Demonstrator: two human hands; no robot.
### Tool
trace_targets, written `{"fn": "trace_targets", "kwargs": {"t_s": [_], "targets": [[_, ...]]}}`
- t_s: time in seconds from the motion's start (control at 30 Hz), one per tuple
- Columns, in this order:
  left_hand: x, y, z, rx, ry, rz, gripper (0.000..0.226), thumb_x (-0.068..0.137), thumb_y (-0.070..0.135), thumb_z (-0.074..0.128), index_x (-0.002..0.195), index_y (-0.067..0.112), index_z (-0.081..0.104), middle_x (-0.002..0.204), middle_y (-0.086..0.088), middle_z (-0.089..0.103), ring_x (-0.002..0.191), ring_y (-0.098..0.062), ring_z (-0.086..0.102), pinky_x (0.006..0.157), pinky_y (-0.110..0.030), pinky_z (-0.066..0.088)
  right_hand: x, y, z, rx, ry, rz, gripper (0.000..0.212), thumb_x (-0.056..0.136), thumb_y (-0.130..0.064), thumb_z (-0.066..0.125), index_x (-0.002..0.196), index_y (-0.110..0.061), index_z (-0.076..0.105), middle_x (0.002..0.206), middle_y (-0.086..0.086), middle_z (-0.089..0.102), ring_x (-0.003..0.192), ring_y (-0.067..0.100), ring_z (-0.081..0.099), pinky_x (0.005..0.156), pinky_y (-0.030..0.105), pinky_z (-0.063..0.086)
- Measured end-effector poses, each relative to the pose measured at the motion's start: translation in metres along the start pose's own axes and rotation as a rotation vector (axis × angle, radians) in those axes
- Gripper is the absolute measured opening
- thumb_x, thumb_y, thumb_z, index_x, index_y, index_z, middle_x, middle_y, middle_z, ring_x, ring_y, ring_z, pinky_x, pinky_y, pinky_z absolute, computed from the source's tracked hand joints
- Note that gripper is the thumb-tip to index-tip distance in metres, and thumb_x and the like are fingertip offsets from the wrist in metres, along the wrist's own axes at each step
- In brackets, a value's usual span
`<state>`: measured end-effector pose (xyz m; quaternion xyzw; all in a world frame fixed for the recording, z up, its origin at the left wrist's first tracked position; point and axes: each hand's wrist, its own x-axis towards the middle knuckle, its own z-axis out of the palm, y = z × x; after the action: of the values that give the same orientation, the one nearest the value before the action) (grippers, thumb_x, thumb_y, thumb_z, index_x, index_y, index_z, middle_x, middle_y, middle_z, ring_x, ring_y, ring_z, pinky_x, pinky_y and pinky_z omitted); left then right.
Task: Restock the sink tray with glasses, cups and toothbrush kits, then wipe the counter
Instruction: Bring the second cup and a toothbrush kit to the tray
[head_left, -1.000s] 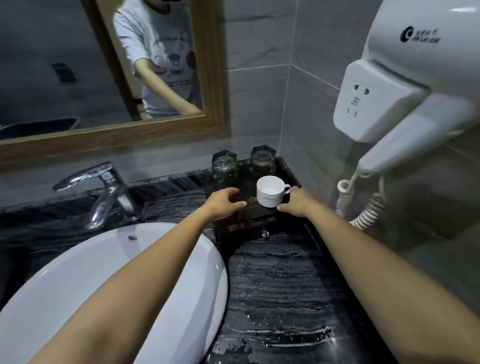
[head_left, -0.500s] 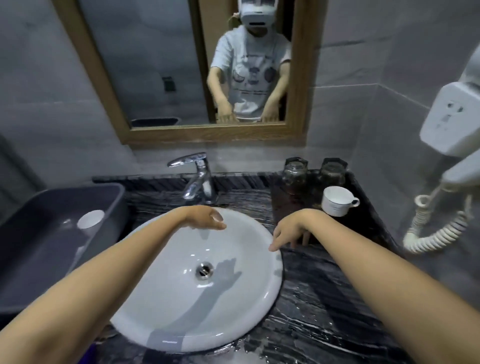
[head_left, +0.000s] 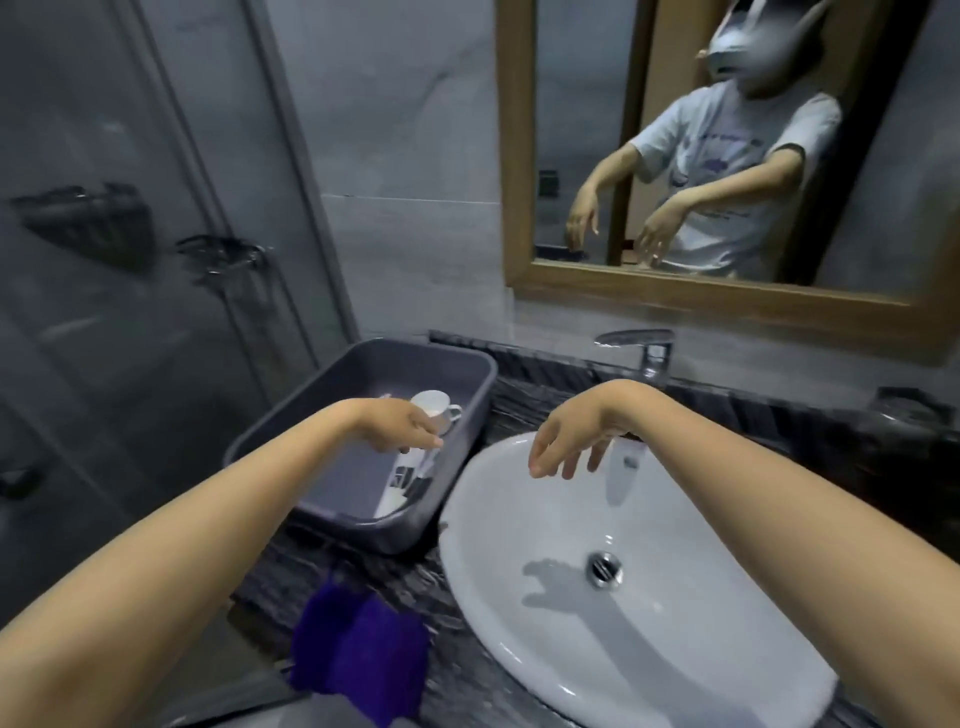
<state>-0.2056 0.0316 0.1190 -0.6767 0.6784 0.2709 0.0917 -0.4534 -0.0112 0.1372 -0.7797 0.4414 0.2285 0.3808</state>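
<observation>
Your left hand reaches empty, fingers loosely spread, over the grey tub, just beside the white cup inside it. Your right hand hangs open-fingered above the white basin on the worktop.

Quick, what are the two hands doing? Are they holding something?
Left hand: open, holding nothing, reaching over the grey tub near the white cup.
Right hand: open, fingers loose, empty, above the sink.
</observation>
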Motion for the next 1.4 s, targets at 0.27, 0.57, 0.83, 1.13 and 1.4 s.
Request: {"fn": "trace_targets", "kwargs": {"t_s": [0.27, 0.57, 0.83, 1.13, 1.4], "targets": [[0.002, -0.115, -0.011, -0.071, 0.018, -0.105, 0.045, 0.089, 0.046, 0.05, 0.126, 0.02, 0.055, 0.13, 0.0, 0.056, 0.116, -0.019, 0.054, 0.098, -0.035, 0.045, 0.086, -0.1, -0.024, 0.027, 0.068, -0.07, 0.04, 0.087, -0.034, 0.064, 0.118, -0.009, 0.06, 0.106, 0.005, 0.065, 0.108, 0.023, 0.063, 0.094, 0.036, 0.052], [0.04, -0.193, -0.006, -0.159, 0.316, -0.077, 0.058, 0.09, 0.041, 0.052, 0.139, 0.012, 0.04, 0.146, -0.005, 0.041, 0.134, -0.019, 0.039, 0.11, -0.029, 0.028, 0.182, -0.126, -0.041, -0.205, 0.187, 0.031, 0.071, 0.079, -0.054, 0.063, 0.138, -0.021, 0.044, 0.144, 0.001, 0.048, 0.128, 0.023, 0.047, 0.11, 0.037, 0.036], [0.084, -0.221, 0.002, -0.006, 0.554, -0.063, 0.072, 0.092, 0.04, 0.048, 0.147, 0.007, 0.015, 0.158, -0.01, 0.01, 0.146, -0.021, 0.005, 0.116, -0.029, 0.004, 0.254, -0.108, -0.042, -0.206, 0.41, 0.05, 0.094, 0.076, -0.047, 0.07, 0.148, -0.015, 0.02, 0.153, 0.007, 0.023, 0.139, 0.031, 0.022, 0.112, 0.045, 0.03], [0.101, -0.227, 0.021, 0.134, 0.637, -0.129, 0.074, 0.094, 0.045, 0.04, 0.147, 0.004, 0.009, 0.158, -0.01, 0.002, 0.146, -0.02, 0.0, 0.116, -0.029, -0.003, 0.298, -0.094, -0.039, -0.14, 0.474, 0.05, 0.092, 0.076, -0.037, 0.074, 0.146, -0.008, 0.021, 0.147, 0.012, 0.027, 0.136, 0.031, 0.027, 0.107, 0.042, 0.033], [0.1, -0.226, 0.025, 0.153, 0.653, -0.121, 0.074, 0.093, 0.046, 0.04, 0.147, 0.005, 0.01, 0.158, -0.011, 0.001, 0.146, -0.021, -0.003, 0.116, -0.03, -0.004, 0.308, -0.089, -0.04, -0.111, 0.527, 0.054, 0.076, 0.073, -0.039, 0.075, 0.133, -0.006, 0.041, 0.133, 0.014, 0.042, 0.126, 0.03, 0.039, 0.1, 0.038, 0.039]]}}
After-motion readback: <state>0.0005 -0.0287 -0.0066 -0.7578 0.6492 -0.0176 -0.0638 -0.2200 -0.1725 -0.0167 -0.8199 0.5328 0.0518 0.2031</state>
